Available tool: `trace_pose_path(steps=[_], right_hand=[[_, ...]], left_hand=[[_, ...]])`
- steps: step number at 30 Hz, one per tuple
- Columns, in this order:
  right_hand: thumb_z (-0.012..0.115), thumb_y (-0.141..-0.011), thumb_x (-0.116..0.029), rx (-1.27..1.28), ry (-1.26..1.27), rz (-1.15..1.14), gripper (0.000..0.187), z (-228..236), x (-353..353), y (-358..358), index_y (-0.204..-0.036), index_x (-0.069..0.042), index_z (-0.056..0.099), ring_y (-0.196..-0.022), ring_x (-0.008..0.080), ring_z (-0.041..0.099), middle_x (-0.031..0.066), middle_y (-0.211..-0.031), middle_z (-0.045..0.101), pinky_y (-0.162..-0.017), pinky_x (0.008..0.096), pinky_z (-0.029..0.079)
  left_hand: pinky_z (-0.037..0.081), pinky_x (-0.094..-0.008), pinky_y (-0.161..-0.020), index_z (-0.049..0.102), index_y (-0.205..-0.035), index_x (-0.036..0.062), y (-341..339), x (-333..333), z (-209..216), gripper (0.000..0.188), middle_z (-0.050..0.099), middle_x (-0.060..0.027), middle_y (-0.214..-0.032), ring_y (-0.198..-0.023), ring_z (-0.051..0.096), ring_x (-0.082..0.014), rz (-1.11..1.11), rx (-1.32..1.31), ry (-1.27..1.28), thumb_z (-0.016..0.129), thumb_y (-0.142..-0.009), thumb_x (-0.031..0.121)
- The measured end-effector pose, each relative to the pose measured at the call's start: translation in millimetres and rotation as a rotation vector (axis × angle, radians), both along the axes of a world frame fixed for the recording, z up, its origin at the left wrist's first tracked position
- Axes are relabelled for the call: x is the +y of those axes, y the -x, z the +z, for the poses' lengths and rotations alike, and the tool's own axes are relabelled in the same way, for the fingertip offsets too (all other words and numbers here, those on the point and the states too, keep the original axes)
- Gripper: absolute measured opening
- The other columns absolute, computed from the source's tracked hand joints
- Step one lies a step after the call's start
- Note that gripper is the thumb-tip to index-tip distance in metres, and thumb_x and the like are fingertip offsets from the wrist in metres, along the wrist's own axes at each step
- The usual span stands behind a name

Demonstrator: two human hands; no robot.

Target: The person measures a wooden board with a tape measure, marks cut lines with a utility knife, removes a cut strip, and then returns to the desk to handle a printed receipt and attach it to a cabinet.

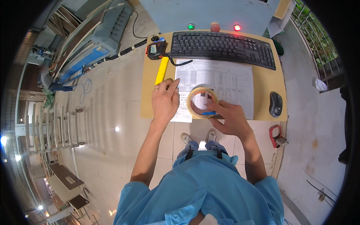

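Note:
My right hand (233, 117) is closed on a roll of tape (190, 108), its fingers reaching over the rim into the ring. A small blue piece (208, 113) shows by those fingertips; its kind is unclear. The roll is over the lower edge of printed sheets (213, 73) on a tan board (272, 80). Left of the roll, my left hand (165, 101) lies with fingers out, by the sheets' left edge. Its fingertips meet the lower end of a long yellow tool (162, 70); the fingers cover that end, and I see no clear grip on it.
A black keyboard (221, 47) lies along the board's far side, with a tape measure (156, 49) on its left. A black mouse (275, 104) sits at the right edge. Beyond are green (191, 26) and lit red (237, 27) buttons. A red-handled tool (275, 135) is lower right.

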State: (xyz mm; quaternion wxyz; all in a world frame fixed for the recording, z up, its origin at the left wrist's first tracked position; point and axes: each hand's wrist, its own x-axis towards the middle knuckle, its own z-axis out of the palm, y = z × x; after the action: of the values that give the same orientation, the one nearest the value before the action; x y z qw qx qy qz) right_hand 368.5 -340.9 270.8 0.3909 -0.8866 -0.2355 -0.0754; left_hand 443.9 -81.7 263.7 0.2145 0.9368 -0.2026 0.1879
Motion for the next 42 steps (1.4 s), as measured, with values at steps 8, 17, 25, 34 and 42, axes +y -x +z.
trace_pose_path(steps=[8, 17, 25, 34, 42], right_hand=[[0.077, -0.076, -0.022, -0.057, -0.025, 0.161, 0.034, 15.3, 25.6, 10.3, -0.107, -0.018, 0.064, -0.072, 0.0245, 0.065, 0.0021, -0.081, 0.059, -0.057, 0.0387, 0.050], [0.077, -0.077, -0.024, -0.074, -0.050, 0.231, 0.037, 13.7, 41.4, 18.7, -0.109, -0.019, 0.059, -0.071, 0.0228, 0.064, 0.0019, -0.080, 0.057, -0.054, 0.0373, 0.048], [0.077, -0.078, -0.024, -0.080, -0.008, 0.148, 0.036, 19.0, 31.5, 14.4, -0.111, -0.018, 0.061, -0.068, 0.0229, 0.064, 0.0029, -0.082, 0.059, -0.054, 0.0377, 0.049], [0.076, -0.077, -0.024, -0.037, 0.033, 0.102, 0.036, 22.2, 22.6, 12.7, -0.111, -0.018, 0.065, -0.071, 0.0266, 0.065, 0.0049, -0.084, 0.062, -0.058, 0.0389, 0.050], [0.077, -0.073, -0.016, -0.037, 0.014, 0.031, 0.033, 33.7, 20.4, 2.3, -0.104, -0.012, 0.068, -0.072, 0.0289, 0.070, 0.0076, -0.084, 0.068, -0.062, 0.0394, 0.055]], left_hand=[[0.052, -0.0419, -0.088, 0.072, -0.123, 0.0137, -5.7, 9.0, 3.5, 0.034, 0.064, -0.0066, -0.114, -0.103, 0.059, -0.0312, -0.062, 0.051, 0.006, 0.068, -0.090, 0.013], [0.053, -0.0405, -0.088, 0.071, -0.125, 0.0165, -4.3, 5.1, -0.8, 0.035, 0.064, -0.0040, -0.115, -0.103, 0.059, -0.0292, -0.014, 0.013, -0.079, 0.067, -0.090, 0.014], [0.052, -0.0407, -0.089, 0.071, -0.125, 0.0141, -3.5, 4.3, 3.8, 0.035, 0.064, -0.0065, -0.115, -0.103, 0.059, -0.0304, -0.017, 0.019, -0.074, 0.068, -0.090, 0.015], [0.052, -0.0415, -0.089, 0.070, -0.125, 0.0120, -4.1, 8.9, -3.0, 0.035, 0.065, -0.0072, -0.114, -0.103, 0.061, -0.0308, -0.059, 0.040, -0.041, 0.068, -0.090, 0.014], [0.053, -0.0421, -0.087, 0.070, -0.122, 0.0090, -2.8, 12.9, 1.1, 0.035, 0.064, -0.0081, -0.113, -0.098, 0.061, -0.0299, -0.061, 0.011, 0.051, 0.069, -0.087, 0.014]])
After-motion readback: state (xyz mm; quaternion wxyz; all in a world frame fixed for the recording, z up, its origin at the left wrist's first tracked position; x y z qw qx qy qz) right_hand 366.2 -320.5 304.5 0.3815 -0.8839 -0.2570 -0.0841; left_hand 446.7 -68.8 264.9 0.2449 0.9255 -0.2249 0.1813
